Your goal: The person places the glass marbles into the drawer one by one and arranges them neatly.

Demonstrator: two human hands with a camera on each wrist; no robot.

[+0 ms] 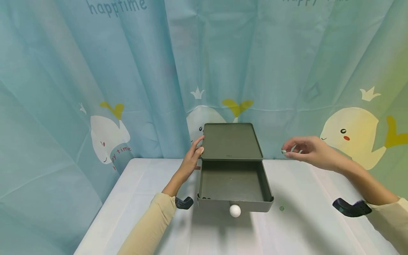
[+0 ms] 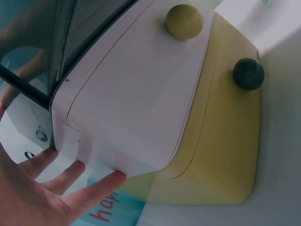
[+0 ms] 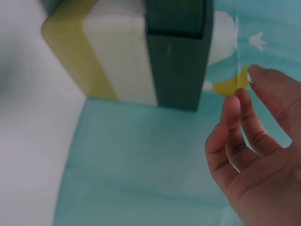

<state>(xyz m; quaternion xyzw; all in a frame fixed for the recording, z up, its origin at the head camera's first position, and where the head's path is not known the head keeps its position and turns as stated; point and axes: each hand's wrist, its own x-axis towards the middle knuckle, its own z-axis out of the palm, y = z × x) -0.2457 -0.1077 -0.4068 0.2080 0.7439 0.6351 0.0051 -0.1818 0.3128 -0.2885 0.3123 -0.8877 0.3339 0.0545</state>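
Note:
A stacked drawer unit stands on the table; its dark green top [image 1: 232,141] and pulled-out top drawer [image 1: 236,206] face me. My left hand [image 1: 190,159] rests against the unit's left side. In the left wrist view its fairly straight fingers [image 2: 101,190] touch the white middle section [image 2: 136,89]. To the right of the unit, my right hand [image 1: 310,152] is raised above the table. Thumb and forefinger pinch a tiny pale green-white piece [image 1: 283,151], its kind too small to make out. Small dark bits [image 1: 206,198] lie in the drawer's front left corner.
A small green piece [image 1: 282,208] lies on the white table [image 1: 302,226], right of the drawer. The drawer's white ball knob [image 1: 235,211] sticks out toward me. Below the white section sits a yellow one [image 2: 221,127] with a dark knob [image 2: 248,74]. A blue whale-print curtain [image 1: 143,71] hangs behind.

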